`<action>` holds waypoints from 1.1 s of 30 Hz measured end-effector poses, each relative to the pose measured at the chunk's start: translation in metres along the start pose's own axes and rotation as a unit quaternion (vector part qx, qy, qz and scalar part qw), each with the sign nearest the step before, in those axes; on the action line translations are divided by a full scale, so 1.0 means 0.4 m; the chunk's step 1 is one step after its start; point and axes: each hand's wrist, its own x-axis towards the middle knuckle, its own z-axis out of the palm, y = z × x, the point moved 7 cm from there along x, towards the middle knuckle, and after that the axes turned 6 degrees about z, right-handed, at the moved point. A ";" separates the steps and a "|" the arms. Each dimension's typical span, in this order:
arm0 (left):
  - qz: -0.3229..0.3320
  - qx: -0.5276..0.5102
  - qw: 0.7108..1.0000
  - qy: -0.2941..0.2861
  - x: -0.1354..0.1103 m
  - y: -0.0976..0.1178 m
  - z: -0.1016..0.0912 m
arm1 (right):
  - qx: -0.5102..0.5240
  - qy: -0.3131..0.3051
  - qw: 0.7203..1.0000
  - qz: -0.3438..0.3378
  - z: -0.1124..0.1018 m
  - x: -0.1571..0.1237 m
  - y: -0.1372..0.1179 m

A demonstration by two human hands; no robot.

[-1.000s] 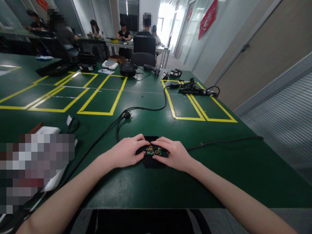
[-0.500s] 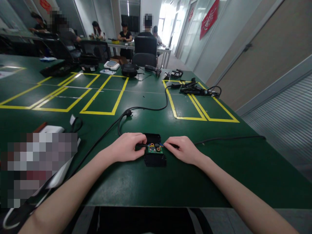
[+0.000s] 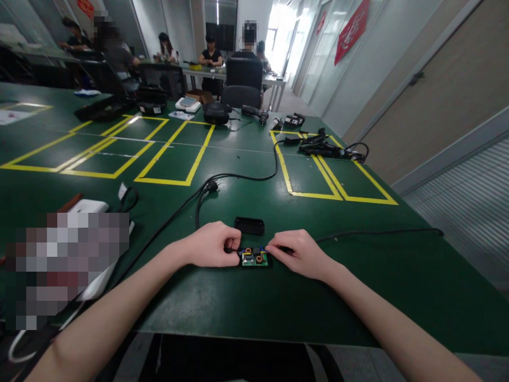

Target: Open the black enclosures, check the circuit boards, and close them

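A small green circuit board (image 3: 253,258) with copper coils lies on the green table (image 3: 246,302) between my hands. My left hand (image 3: 212,244) is closed in a pinch on the black cable at the board's left end. My right hand (image 3: 299,253) pinches the black cable (image 3: 377,232) at the board's right end, which runs off to the right. A black plastic casing piece (image 3: 249,225) lies flat just beyond the board, apart from both hands.
A black power cord with plug (image 3: 210,185) loops across the table behind my left hand. Yellow tape rectangles (image 3: 175,154) mark the table. Tools and cables (image 3: 326,148) lie at the far right. A white device (image 3: 89,206) sits at left. Several people sit at far tables.
My hands came off the top of the black casing and moved apart to the cables at each end. The board now lies out of the casing, nearer to me, with the casing piece behind it.
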 end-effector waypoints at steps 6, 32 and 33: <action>-0.009 0.078 0.997 0.013 0.001 0.017 -0.016 | 0.000 0.016 1.000 0.002 -0.010 -0.002 0.009; -0.006 0.159 0.987 0.008 -0.002 0.023 -0.026 | 0.009 -0.041 0.998 -0.037 0.009 -0.007 0.018; -0.009 0.152 0.988 0.005 -0.002 0.021 -0.025 | -0.005 -0.038 0.998 -0.043 0.009 -0.008 0.017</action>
